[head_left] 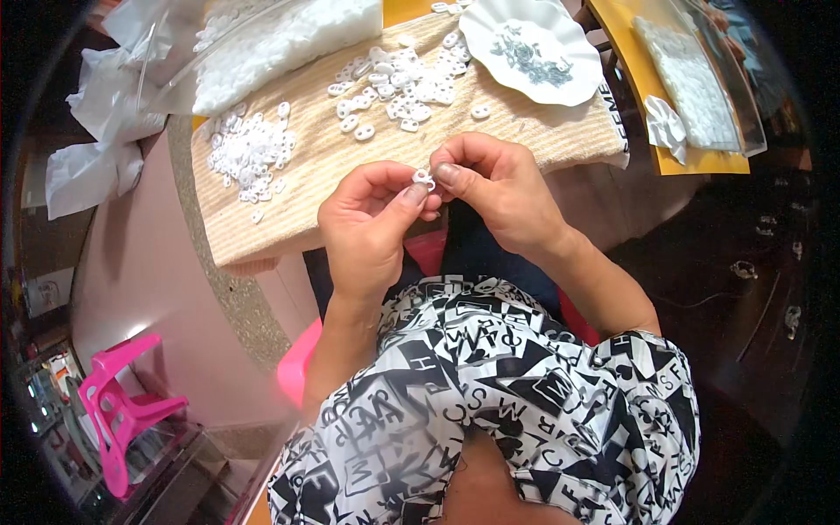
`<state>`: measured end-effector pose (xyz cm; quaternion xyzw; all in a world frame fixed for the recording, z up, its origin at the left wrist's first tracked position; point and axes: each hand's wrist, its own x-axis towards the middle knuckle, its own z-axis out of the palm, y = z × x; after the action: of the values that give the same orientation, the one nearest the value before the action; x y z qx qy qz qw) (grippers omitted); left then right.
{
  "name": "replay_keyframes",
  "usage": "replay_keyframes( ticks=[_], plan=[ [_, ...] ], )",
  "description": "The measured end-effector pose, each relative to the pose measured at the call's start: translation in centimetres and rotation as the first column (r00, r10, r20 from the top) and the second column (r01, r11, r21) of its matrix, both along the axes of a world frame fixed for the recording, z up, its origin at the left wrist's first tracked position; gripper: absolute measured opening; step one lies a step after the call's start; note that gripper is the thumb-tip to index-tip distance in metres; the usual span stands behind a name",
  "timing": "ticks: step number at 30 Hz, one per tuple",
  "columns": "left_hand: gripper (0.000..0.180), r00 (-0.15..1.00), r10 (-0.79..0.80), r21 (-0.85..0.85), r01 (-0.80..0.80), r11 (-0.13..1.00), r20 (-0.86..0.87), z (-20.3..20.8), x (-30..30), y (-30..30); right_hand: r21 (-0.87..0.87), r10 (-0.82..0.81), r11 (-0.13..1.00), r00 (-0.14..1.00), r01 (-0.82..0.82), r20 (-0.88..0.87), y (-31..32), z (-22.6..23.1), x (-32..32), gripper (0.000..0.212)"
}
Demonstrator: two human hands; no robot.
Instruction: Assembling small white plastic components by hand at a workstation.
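Over the near edge of the cloth-covered table, my left hand (372, 219) and my right hand (499, 188) meet at the fingertips. Between them they pinch a small white plastic piece with round holes (423, 178); the fingers partly cover it. Whether my right hand holds a second, smaller part is too small to tell. Beyond my hands lies a loose spread of white oval two-holed plastic pieces (411, 83). A heap of smaller white plastic pieces (249, 149) sits to the left. At the far right, a white wavy-rimmed plate (573, 83) holds many small grey metal-looking bits.
A striped beige cloth (306, 197) covers the table. Along the back stands a clear container full of white pieces (280, 57). Another clear container (691, 87) and crumpled white paper (665, 129) rest on yellow at right. A pink stool (122, 411) stands lower left.
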<state>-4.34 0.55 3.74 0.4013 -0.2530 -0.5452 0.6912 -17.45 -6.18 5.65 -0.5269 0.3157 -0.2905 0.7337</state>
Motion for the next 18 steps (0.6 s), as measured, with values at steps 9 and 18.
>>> replay_keyframes(
  ticks=[9,18],
  plan=[
    [0.012,0.991,0.049,0.016,-0.051,0.999,0.121,0.2,-0.4,0.2,-0.125,-0.049,0.991,0.996,0.040,-0.071,0.4,0.4,0.1,0.010],
    [0.010,0.958,0.105,-0.009,-0.106,0.994,0.268,0.6,-1.0,0.3,-0.256,-0.120,0.962,0.989,0.093,-0.090,0.8,0.4,0.4,0.007]
  ],
)
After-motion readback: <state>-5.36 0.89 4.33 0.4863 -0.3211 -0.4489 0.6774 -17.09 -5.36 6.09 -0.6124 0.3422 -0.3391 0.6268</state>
